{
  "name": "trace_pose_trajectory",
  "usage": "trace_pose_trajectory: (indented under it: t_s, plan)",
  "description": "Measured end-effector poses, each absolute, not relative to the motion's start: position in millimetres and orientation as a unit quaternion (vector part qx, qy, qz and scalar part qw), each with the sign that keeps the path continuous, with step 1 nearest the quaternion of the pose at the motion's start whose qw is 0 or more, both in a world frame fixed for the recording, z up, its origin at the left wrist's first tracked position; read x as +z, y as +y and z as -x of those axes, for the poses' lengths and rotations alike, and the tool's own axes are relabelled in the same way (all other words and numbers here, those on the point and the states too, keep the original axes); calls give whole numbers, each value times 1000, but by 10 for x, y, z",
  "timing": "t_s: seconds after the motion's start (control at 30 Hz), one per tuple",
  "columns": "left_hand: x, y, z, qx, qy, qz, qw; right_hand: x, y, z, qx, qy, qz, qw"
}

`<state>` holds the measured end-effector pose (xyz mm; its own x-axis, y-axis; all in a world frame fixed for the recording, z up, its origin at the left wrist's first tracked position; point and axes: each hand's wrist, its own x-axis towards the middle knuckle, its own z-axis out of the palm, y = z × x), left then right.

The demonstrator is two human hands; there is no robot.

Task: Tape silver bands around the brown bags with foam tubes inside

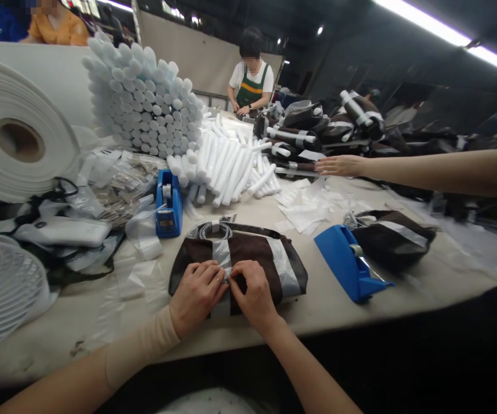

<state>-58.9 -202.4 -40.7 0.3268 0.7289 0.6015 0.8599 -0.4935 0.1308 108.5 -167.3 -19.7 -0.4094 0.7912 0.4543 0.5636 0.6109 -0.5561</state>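
Observation:
A dark brown handbag (252, 259) lies on the table in front of me, with whitish wrapping strips around it. A coiled grey cord-like handle (216, 230) sits on its top left, under one strip. My left hand (199, 293) rests on the bag's front, fingers bent and pressed together at the left strip (221, 253). Beside it my right hand (252, 290) pinches at the same strip, thumb and forefinger nearly touching the left fingertips. Whatever lies right under the fingertips is hidden.
Blue tape dispensers stand left (169, 210) and right (345, 261) of the bag. Behind are white foam rods (226, 167), a wrapped-bag pile (308, 126) and another dark bag (392, 238). A co-worker's arm (403, 171) reaches in from the right. A white fan (7, 287) stands left.

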Motion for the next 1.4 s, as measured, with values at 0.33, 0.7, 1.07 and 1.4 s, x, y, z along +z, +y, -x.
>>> trace_pose_trajectory:
  t_s: [0.33,0.7,1.07,1.4]
  plan:
    - [-361,-2003,699,-272,-467,840,51,-216,-1631,-1090,185,-823,417,339]
    - [-465,-1972,948,-215,-410,880,105,127,-1214,-1272,421,-698,448,368]
    - [-587,-1884,633,-251,-440,845,169,229,-664,-1026,496,-657,422,380]
    - [-512,-1905,601,-252,-482,838,44,316,-274,-241,593,-623,403,314]
